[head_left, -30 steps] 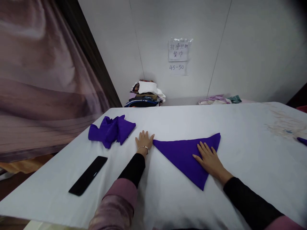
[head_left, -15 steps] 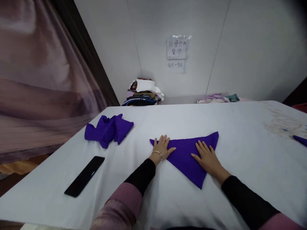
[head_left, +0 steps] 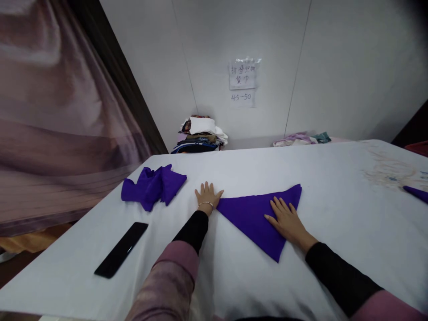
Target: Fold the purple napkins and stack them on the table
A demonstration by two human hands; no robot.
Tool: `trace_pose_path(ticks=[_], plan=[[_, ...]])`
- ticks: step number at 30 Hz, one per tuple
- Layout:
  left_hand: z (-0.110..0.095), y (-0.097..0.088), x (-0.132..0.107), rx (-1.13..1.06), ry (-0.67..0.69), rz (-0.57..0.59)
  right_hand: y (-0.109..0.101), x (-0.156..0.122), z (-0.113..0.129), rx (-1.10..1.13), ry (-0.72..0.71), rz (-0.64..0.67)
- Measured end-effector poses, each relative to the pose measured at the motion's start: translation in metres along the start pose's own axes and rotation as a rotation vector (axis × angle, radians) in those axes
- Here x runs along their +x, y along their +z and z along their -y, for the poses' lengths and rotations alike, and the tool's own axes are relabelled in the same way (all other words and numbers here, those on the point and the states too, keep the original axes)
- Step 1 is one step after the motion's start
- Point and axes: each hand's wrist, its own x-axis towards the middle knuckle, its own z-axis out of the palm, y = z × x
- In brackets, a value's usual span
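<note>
A purple cloth napkin (head_left: 253, 219) lies flat on the white-covered table, folded into a triangle with its long edge away from me. My right hand (head_left: 285, 219) rests open on its right part, fingers together and thumb out to the left. At the napkin's left corner is my left hand (head_left: 207, 196), palm down with fingers spread. It lies mostly on the white cloth, and the corner tip is hidden by it or just touching it. A bracelet circles my left wrist.
Crumpled purple cloth (head_left: 152, 186) sits at the table's left, with a black phone (head_left: 121, 249) nearer me. At the right edge lies another purple piece (head_left: 416, 193). Stacked folded fabrics (head_left: 199, 136) and a low fabric pile (head_left: 297, 139) stand behind the white tablecloth (head_left: 240, 169).
My left hand has slid left off the napkin's surface to its left corner, fingers spreading wider. My right hand stays on the napkin. The view has shifted slightly.
</note>
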Motion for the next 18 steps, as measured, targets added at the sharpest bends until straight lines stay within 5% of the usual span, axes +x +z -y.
trace_pose_path(ticks=[7, 11, 18], plan=[[-0.081, 0.021, -0.065, -0.041, 0.544, -0.053, -0.017, 0.001, 0.006, 0.067, 0.017, 0.040], [-0.090, 0.036, -0.080, -0.036, 0.605, 0.015, -0.023, 0.002, 0.009, 0.113, 0.028, 0.049], [-0.089, 0.035, -0.073, -0.004, 0.598, 0.016, -0.029, 0.007, 0.003, 0.219, 0.041, 0.148]])
